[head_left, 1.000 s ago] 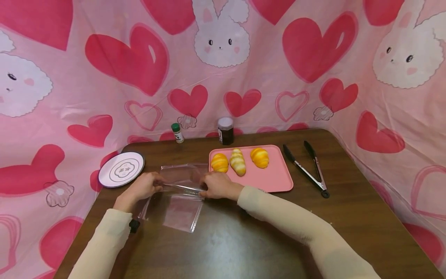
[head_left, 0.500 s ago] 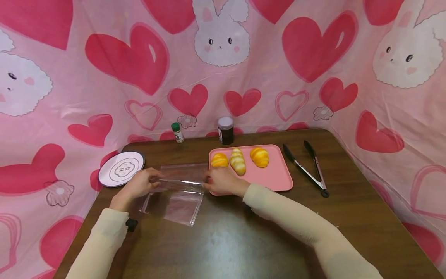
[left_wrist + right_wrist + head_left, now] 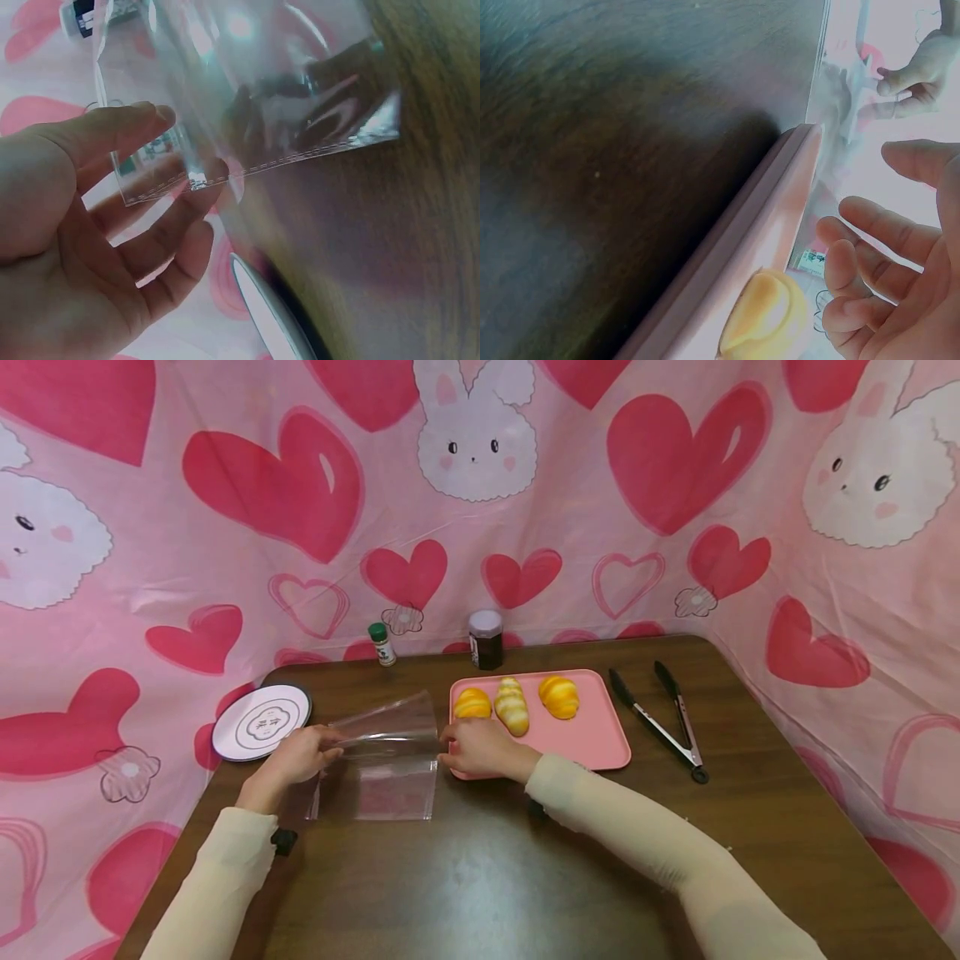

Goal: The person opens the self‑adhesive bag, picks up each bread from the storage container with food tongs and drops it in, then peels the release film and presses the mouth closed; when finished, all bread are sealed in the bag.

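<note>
Left hand (image 3: 302,753) loosely pinches clear bag (image 3: 392,748) at its edge; right hand (image 3: 480,747) empty, fingers parted. Bag likely light, limp, slippery: grip seamed edges

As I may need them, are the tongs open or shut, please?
Open: the tongs lie with their black tips spread apart.

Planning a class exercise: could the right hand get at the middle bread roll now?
Likely yes: the right hand is near the middle bread roll, fingers parted, and nothing visible blocks the way.
</note>
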`<action>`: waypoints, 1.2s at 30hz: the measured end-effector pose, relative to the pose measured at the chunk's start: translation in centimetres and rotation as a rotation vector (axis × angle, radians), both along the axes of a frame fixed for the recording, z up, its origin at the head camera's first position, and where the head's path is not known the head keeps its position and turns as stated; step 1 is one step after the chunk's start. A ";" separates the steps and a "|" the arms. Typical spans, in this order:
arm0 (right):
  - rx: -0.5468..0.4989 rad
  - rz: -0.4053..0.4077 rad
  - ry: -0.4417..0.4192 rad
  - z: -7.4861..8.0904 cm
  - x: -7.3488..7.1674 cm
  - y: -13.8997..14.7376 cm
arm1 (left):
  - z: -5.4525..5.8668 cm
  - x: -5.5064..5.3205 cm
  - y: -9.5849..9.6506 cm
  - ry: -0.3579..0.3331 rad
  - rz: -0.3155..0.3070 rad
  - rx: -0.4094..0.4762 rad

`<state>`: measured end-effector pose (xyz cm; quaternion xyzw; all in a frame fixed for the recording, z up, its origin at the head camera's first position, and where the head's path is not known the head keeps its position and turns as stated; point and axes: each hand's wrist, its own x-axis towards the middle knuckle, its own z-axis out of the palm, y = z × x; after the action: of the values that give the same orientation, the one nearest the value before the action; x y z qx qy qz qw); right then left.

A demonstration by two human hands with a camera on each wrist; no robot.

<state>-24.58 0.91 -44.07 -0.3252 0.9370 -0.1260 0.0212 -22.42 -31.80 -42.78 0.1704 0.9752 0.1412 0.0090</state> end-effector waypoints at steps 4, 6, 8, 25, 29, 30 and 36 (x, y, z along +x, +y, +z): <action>-0.007 -0.006 0.000 -0.2 -0.1 0.1 | 0.0 0.0 -0.1 0.000 0.001 -0.009; -0.004 -0.012 0.004 -0.3 -0.2 0.1 | 0.0 0.1 -0.1 -0.002 -0.005 -0.015; -0.003 -0.020 0.006 -0.4 -0.3 0.1 | 0.0 0.1 -0.1 -0.010 -0.006 -0.018; -0.021 -0.032 -0.049 0.1 -0.5 0.7 | -0.2 -0.1 -0.3 -0.020 0.047 0.037; -0.040 -0.035 -0.061 0.1 -0.5 0.9 | -0.3 -0.2 -0.4 -0.007 0.043 0.062; -0.044 -0.035 -0.063 0.1 -0.6 0.9 | -0.4 -0.2 -0.5 -0.003 0.041 0.071; -0.044 -0.032 -0.064 0.1 -0.6 1.1 | -0.7 -0.4 -0.7 0.025 0.050 0.130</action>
<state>-25.21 2.02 -43.96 -0.3064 0.9379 -0.1573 0.0421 -22.80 -32.53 -43.44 0.1482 0.9679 0.2022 -0.0179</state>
